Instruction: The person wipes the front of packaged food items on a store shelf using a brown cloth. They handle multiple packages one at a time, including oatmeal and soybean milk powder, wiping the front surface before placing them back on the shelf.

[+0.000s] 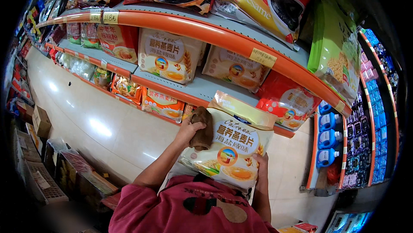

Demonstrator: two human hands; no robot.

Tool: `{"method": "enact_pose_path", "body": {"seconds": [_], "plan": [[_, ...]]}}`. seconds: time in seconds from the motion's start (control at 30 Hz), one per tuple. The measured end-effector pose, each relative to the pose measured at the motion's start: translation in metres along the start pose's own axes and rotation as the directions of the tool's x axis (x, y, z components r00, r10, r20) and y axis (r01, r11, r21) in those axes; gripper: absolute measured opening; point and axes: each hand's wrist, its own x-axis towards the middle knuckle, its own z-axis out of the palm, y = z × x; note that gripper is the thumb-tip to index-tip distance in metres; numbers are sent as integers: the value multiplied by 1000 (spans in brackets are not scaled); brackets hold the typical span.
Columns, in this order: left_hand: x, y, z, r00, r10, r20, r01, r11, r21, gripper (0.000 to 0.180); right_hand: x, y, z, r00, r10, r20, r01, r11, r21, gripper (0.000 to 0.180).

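At left, a brown cloth (200,135) is clutched in the left hand (187,132) and held against the upper left side of a pale food bag (235,143). The bag is held between both hands before the chest, its long axis running from the body toward the shelf (202,87). Its right edge is grasped by the right hand (261,164), placed lower than the left.

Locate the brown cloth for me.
In the head view, the brown cloth is near the middle, in the left hand, at the left side of the held cream bag.
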Motion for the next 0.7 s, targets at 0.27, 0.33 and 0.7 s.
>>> {"method": "enact_pose_path", "body": {"seconds": [0.27,0.33,0.7], "plan": [[-1,0,-1,1000,29,-3,-29,999,17,49,15,10,-13,999,3,34,-2,1000,-16,63],[-2,-2,1,999,38,-17,-38,999,13,49,17,10,-15,999,15,45,-14,1000,-9,63],[-1,-11,14,993,112,-30,-109,989,104,50,24,25,-29,997,-13,80,9,999,48,67]]}}
